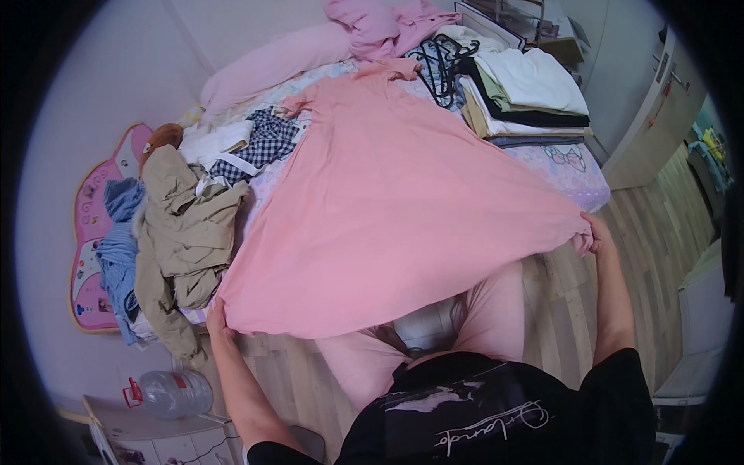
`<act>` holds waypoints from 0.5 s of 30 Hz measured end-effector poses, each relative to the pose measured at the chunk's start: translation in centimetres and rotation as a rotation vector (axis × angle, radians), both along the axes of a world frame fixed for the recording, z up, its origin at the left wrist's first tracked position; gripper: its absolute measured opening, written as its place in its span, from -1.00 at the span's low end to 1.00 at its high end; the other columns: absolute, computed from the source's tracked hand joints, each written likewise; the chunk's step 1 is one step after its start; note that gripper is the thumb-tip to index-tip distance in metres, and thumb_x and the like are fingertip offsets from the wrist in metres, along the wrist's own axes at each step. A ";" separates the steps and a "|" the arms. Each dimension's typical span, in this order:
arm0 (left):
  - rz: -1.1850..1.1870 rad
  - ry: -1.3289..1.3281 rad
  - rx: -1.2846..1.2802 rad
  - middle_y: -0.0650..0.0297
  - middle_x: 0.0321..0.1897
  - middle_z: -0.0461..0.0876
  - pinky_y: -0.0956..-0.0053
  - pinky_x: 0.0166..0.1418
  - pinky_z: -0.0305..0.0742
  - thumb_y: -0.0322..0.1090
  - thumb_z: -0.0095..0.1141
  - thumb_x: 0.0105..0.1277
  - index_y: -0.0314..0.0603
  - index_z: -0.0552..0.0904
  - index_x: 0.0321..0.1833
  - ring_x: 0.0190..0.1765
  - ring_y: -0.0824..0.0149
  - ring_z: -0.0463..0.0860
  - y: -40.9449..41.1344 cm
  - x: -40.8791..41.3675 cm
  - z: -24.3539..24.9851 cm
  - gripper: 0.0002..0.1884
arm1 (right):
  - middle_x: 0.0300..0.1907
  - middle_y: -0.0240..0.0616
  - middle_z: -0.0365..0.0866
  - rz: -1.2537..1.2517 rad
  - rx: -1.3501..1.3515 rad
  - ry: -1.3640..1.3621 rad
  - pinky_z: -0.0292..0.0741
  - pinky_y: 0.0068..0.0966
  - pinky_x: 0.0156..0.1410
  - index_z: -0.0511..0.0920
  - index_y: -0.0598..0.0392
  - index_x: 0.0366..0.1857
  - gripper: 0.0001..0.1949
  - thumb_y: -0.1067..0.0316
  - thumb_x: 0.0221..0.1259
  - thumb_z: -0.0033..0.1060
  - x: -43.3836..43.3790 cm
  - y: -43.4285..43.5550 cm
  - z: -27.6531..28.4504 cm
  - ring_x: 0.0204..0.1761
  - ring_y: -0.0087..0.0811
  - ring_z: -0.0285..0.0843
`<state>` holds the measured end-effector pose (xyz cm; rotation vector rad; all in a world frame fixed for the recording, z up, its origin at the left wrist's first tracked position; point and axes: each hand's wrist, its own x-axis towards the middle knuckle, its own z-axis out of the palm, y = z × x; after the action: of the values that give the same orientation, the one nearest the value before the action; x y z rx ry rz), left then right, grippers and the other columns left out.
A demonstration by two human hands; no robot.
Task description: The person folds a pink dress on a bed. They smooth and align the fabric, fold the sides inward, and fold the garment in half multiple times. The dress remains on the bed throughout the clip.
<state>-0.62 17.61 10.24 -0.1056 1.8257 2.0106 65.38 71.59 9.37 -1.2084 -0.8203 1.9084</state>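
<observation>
A pink short-sleeved dress lies spread over the bed, its sleeves toward the far side. My left hand grips one corner of its hem at the near left. At the right, my right hand holds the opposite hem corner, where the cloth is bunched. Between my two hands the hem is stretched wide above my knees and off the bed's front edge. A khaki jacket lies just left of the dress, close to my left hand.
Folded clothes are stacked at the bed's right, beside black hangers. Checked cloth and blue striped clothing lie to the left. Pink bedding runs along the wall. A large plastic bottle is on the lower left.
</observation>
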 end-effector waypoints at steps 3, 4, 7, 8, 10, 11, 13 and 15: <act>0.031 -0.003 0.113 0.18 -0.14 0.51 0.34 -0.09 0.47 -0.28 0.00 0.19 -0.32 0.38 -0.01 -0.10 0.27 0.51 -3.3 -1.5 -4.8 -0.65 | -0.32 -0.17 0.55 -0.076 -0.029 0.036 0.54 -0.56 -0.29 0.45 0.28 -0.24 -0.73 0.29 0.06 0.06 0.0 -2.0 -1.5 -0.33 -0.40 0.55; 0.065 -0.066 0.171 0.20 -0.16 0.52 0.37 -0.09 0.47 -0.29 0.00 0.19 -0.30 0.40 -0.03 -0.12 0.29 0.52 -4.0 -1.2 -6.4 -0.67 | -0.32 -0.16 0.55 -0.122 -0.006 0.049 0.55 -0.58 -0.30 0.45 0.28 -0.25 -0.75 0.31 0.07 0.05 0.4 -2.5 -2.2 -0.33 -0.40 0.55; 0.153 -0.229 0.290 0.30 -0.25 0.56 0.49 -0.15 0.46 -0.30 0.02 0.18 -0.21 0.47 -0.12 -0.23 0.39 0.54 -5.0 0.4 -9.9 -0.76 | -0.47 -0.24 0.53 -0.304 -0.028 0.140 0.53 -0.67 -0.41 0.47 0.20 -0.41 -0.90 0.39 0.09 0.01 3.8 -2.0 -7.2 -0.47 -0.49 0.51; 0.187 -0.266 0.293 0.36 -0.30 0.57 0.55 -0.19 0.46 -0.30 0.03 0.16 -0.15 0.50 -0.17 -0.29 0.45 0.54 -5.2 1.6 -11.0 -0.80 | -0.51 -0.27 0.51 -0.368 -0.082 0.172 0.52 -0.69 -0.45 0.47 0.17 -0.45 -0.92 0.40 0.08 0.02 5.3 -2.3 -9.0 -0.52 -0.52 0.49; 0.225 -0.352 0.182 0.44 -0.39 0.58 0.63 -0.28 0.44 -0.29 0.06 0.14 -0.07 0.53 -0.26 -0.41 0.52 0.52 -7.1 3.0 -13.8 -0.87 | -0.60 -0.32 0.48 -0.375 -0.163 0.140 0.49 -0.70 -0.54 0.46 0.11 -0.53 -0.91 0.38 0.06 0.05 6.4 -3.7 -11.3 -0.60 -0.54 0.44; 0.161 -0.395 0.181 0.46 -0.36 0.57 0.63 -0.29 0.43 -0.30 0.07 0.12 -0.06 0.52 -0.24 -0.41 0.53 0.50 -7.0 3.9 -14.8 -0.85 | -0.63 -0.35 0.46 -0.330 -0.184 0.067 0.47 -0.70 -0.58 0.46 0.08 -0.56 -0.89 0.34 0.05 0.07 6.6 -4.8 -12.1 -0.64 -0.54 0.43; 0.098 -0.443 0.151 0.45 -0.29 0.55 0.57 -0.27 0.44 -0.31 0.08 0.10 -0.06 0.49 -0.18 -0.35 0.50 0.49 -4.9 6.2 -16.6 -0.79 | -0.65 -0.35 0.46 -0.138 -0.278 -0.059 0.39 -0.74 -0.65 0.46 0.06 -0.53 -0.90 0.32 0.05 0.08 7.8 -6.3 -14.1 -0.69 -0.54 0.38; 0.112 -0.442 0.090 0.38 -0.18 0.53 0.46 -0.21 0.48 -0.31 0.06 0.10 -0.10 0.46 -0.11 -0.24 0.40 0.52 -2.4 8.5 -16.9 -0.72 | -0.59 -0.37 0.49 -0.061 -0.267 -0.059 0.39 -0.72 -0.61 0.48 0.02 -0.44 -0.91 0.28 0.08 0.06 7.0 -7.7 -15.5 -0.63 -0.55 0.39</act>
<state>7.87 15.18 -6.68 -0.5876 1.4749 1.9451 72.42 63.91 -6.15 -1.4374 -0.5631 1.9854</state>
